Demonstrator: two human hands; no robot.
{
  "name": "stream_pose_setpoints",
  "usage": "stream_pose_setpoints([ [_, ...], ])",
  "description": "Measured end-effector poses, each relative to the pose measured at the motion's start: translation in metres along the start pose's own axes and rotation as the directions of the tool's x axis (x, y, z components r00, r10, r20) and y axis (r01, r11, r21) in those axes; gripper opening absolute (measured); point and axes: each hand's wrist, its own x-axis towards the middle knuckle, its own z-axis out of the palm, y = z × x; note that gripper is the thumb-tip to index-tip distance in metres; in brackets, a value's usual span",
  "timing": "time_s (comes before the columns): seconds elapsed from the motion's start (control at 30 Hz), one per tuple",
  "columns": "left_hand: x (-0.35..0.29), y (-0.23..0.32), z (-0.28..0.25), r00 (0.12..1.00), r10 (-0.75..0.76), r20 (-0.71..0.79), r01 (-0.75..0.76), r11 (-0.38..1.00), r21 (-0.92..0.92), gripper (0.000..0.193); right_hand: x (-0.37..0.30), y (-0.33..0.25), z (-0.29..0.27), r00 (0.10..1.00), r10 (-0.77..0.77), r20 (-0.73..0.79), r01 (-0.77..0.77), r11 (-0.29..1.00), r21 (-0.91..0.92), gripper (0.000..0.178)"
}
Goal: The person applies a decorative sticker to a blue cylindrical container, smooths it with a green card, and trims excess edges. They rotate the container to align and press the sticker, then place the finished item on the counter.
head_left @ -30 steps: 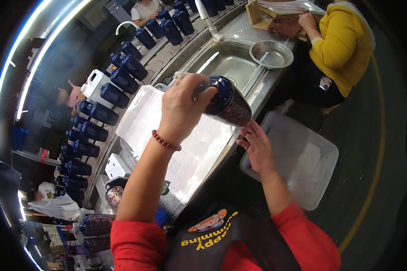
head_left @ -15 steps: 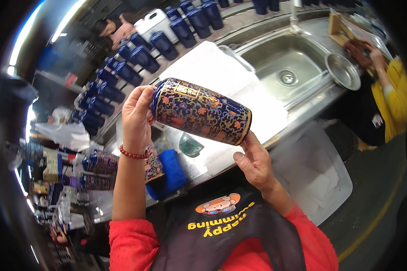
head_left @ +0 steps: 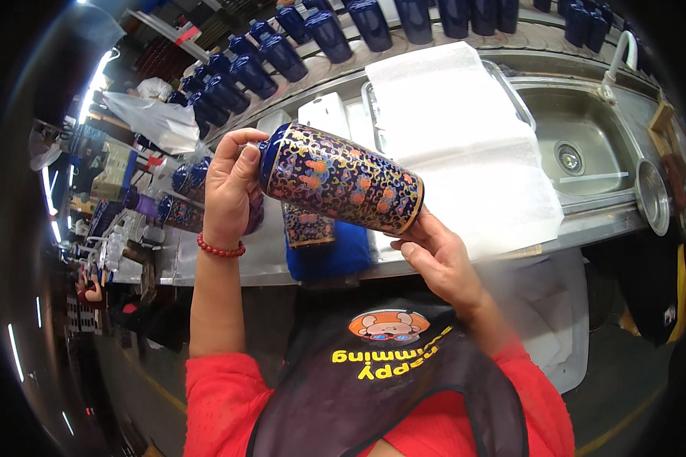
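Observation:
A dark blue bottle (head_left: 347, 179) with a colourful floral and gold scroll pattern is held tilted in front of me, its neck to the left and its base lower right. My left hand (head_left: 232, 186), with a red bead bracelet on the wrist, is closed round the neck. At the base, the fingers of my right hand (head_left: 442, 263) hold the lower edge, with the thumb off to the near side. Beneath the held bottle, another patterned bottle (head_left: 309, 227) lies on a blue cloth (head_left: 331, 255); the held bottle and my left hand partly cover it.
White sheets (head_left: 450, 114) cover the counter beyond the held bottle. To the right are a steel sink (head_left: 579, 129), a tap (head_left: 625, 57) and a metal bowl (head_left: 652, 198). Rows of plain blue bottles (head_left: 278, 55) line the back. A pale bin (head_left: 564, 320) stands below the counter's front edge.
The bottle has been turned about its length: its gold label panel faced me before and flowers do now. My view has swung left, shifting the sink and sheets rightward.

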Motion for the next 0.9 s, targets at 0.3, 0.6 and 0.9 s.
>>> stream_pose_setpoints([
  [0.3, -0.031, -0.006, -0.035, 0.978, -0.091, -0.188, 0.107, 0.991, 0.078, 0.024, 0.007, -0.004, 0.022, 0.996, 0.026, 0.086, 0.001, 0.954, -0.299, 0.047],
  [0.6, -0.051, -0.006, -0.046, 0.964, -0.047, -0.260, 0.075, 0.992, 0.098, 0.024, 0.013, -0.007, 0.042, 0.967, 0.167, 0.192, -0.174, 0.985, 0.019, 0.052],
  [0.9, -0.075, -0.006, -0.078, 0.947, -0.167, -0.276, 0.198, 0.976, 0.091, 0.029, 0.021, -0.008, 0.060, 0.948, 0.244, 0.206, -0.272, 0.954, 0.122, 0.051],
])
